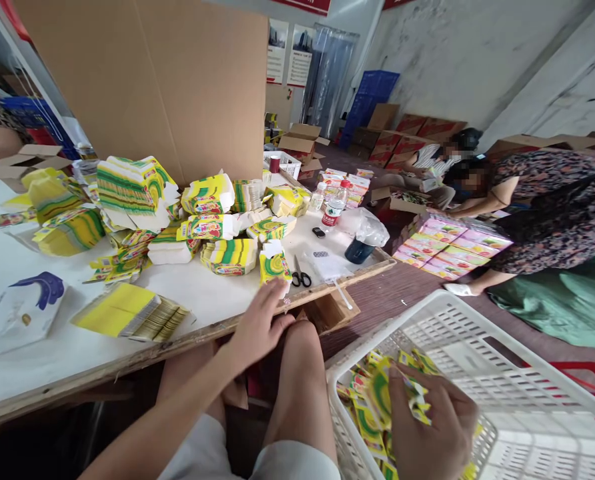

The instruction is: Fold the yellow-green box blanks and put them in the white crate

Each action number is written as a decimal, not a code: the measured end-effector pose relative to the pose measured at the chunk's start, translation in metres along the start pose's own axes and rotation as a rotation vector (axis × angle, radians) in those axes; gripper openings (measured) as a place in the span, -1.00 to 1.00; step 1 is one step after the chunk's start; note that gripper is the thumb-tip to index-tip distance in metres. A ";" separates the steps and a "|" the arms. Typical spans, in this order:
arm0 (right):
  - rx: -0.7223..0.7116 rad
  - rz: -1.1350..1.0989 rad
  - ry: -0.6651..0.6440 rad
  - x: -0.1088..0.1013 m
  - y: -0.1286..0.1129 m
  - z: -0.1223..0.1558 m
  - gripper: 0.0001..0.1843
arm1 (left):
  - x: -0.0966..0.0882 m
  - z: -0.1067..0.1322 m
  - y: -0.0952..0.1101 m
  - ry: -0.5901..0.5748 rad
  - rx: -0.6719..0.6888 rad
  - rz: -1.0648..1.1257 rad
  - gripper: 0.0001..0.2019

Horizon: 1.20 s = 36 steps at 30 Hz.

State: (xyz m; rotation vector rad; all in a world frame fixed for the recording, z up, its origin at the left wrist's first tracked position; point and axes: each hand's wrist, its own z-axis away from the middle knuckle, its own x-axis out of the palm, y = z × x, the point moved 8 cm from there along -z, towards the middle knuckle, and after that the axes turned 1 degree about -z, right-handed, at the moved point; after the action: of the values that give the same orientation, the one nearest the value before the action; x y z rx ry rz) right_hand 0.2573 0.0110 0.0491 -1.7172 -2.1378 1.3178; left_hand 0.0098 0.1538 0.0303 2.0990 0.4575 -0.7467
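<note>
The table [42, 370] runs across the view, and its back edge carries an upright cardboard sheet [147, 87], probably serving as a screen. A white basket [552, 400] stands just off the front edge, beside the person's knee, presumably so that the right arm reaches it easily; loose yellow cartons [370, 427] lie inside.

Bundled cartons [132, 190] crowd the table's middle towards the back edge, likely stacked in blocks to stay tidy, while a flat yellow stack [120, 310] lies close to the front edge.

The right hand [432, 420] is over the basket, its thumb and fingers pinching a blurred carton [418, 400], seemingly a light grip that suits thin card. The left hand [260, 327] reaches over the front edge, fingers extended side by side, thumb spread away; the tips meet a single carton [273, 262], but I cannot tell whether they press it.

Towards the right corner stand a dark cup [360, 252] and a bottle [333, 207]; scissors [301, 279] lie nearer the front edge, handily within reach.
</note>
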 end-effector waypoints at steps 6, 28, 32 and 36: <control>0.124 -0.178 -0.237 0.037 -0.002 0.020 -0.60 | -0.012 -0.037 -0.055 0.099 0.018 -0.125 -0.80; 0.920 -1.086 -0.723 0.132 -0.053 0.119 -0.67 | 0.016 0.093 -0.001 -0.148 -0.676 1.509 -0.49; 0.899 -1.084 -0.740 0.130 -0.060 0.119 -0.69 | 0.016 0.096 0.003 -0.201 -0.670 1.685 -0.52; 0.831 -1.036 -0.725 0.124 -0.059 0.115 -0.67 | 0.017 0.103 -0.001 -0.218 -0.678 1.666 -0.45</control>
State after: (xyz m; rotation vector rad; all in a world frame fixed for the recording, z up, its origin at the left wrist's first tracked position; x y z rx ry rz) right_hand 0.1039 0.0517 -0.0352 0.2232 -1.7372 2.0492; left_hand -0.0132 0.0717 -0.0292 1.0909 -0.9776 0.2073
